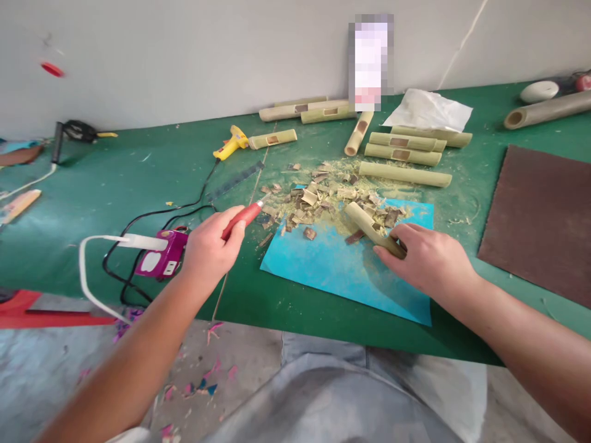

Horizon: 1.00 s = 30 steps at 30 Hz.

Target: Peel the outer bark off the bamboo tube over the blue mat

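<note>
My left hand [212, 241] is closed around the red handle of a small knife [244, 219], its short metal end pointing toward the wood chips. My right hand [422, 252] grips the near end of a bamboo tube [367, 221], which slants away to the left over a blue sheet [318, 261]. Part of the tube is hidden by my fingers. Brown bamboo chips [307, 197] and pale sawdust [346, 178] lie heaped just beyond the sheet and across its far edge.
Several cut bamboo tubes [401, 155] lie at the back, some under white paper [427, 111]. Left are a yellow hot-glue gun [232, 143], a purple power strip [161, 252] and trailing cables. A brown mat [540, 221] covers the right. The green table's front edge [360, 344] is near my body.
</note>
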Tool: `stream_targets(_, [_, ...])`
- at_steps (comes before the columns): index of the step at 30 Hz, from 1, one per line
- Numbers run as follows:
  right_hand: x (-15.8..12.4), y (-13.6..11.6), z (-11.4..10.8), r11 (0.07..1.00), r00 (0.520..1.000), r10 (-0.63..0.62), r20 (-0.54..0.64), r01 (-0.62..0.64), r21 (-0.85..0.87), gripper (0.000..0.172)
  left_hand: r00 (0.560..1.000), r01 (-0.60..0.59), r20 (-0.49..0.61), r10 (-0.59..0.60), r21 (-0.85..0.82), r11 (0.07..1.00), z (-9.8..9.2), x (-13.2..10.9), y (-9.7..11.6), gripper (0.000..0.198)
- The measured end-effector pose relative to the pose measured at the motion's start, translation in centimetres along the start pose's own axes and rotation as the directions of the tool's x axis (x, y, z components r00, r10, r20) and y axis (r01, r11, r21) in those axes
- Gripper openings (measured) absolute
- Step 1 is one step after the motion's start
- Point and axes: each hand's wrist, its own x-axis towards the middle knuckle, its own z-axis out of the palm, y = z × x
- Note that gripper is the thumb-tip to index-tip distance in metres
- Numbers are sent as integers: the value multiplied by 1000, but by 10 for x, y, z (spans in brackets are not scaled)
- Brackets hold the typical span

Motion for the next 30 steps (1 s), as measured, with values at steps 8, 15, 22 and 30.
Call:
stream_targets(8, [0, 1, 0, 1000, 1000, 3, 6, -3, 4, 33, 964, 141, 172, -204, 319, 937, 2, -20, 14, 46])
stream_targets(15, [0, 0, 1, 1000, 1000, 11, 3, -11, 2, 35, 985, 38, 162, -59, 131, 991, 11, -35, 36, 44])
stream_targets(22, [1, 1, 2, 1000, 1000, 17, 20, -18, 3, 35, 994, -107, -8, 106, -62, 992, 9, -33, 35, 38])
stream_targets(30, [2, -1, 0, 1000, 999, 19, 49, -20, 9, 34, 992, 89, 75, -97, 109, 990, 13, -22, 21, 41])
